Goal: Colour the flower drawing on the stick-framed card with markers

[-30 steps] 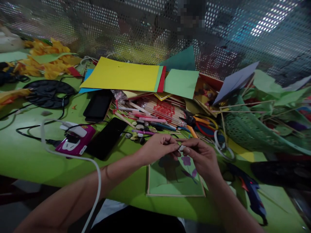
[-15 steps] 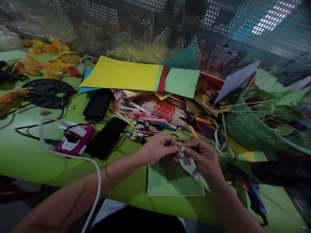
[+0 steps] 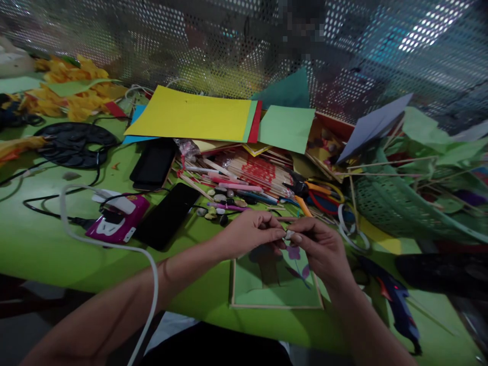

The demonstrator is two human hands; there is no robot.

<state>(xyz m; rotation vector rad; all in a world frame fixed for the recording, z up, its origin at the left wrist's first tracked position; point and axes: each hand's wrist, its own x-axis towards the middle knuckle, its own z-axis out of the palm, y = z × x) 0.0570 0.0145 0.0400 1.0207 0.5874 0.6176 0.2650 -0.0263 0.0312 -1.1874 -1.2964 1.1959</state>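
My left hand (image 3: 249, 231) and my right hand (image 3: 318, 249) meet above a green card in a wooden frame (image 3: 274, 282), which bears purple flower shapes. Both hands pinch one small pale piece (image 3: 288, 234) between their fingertips. The piece is too small to name. Just beyond my hands lie small pebbles (image 3: 219, 201) and pink pens (image 3: 232, 187).
Yellow paper (image 3: 190, 114) and green paper (image 3: 285, 128) lie at the back. Two black phones (image 3: 165, 213) and a pink device (image 3: 118, 223) with a white cable sit left. Scissors (image 3: 318, 195), a green basket (image 3: 400, 203) and a blue glue gun (image 3: 398, 305) are right.
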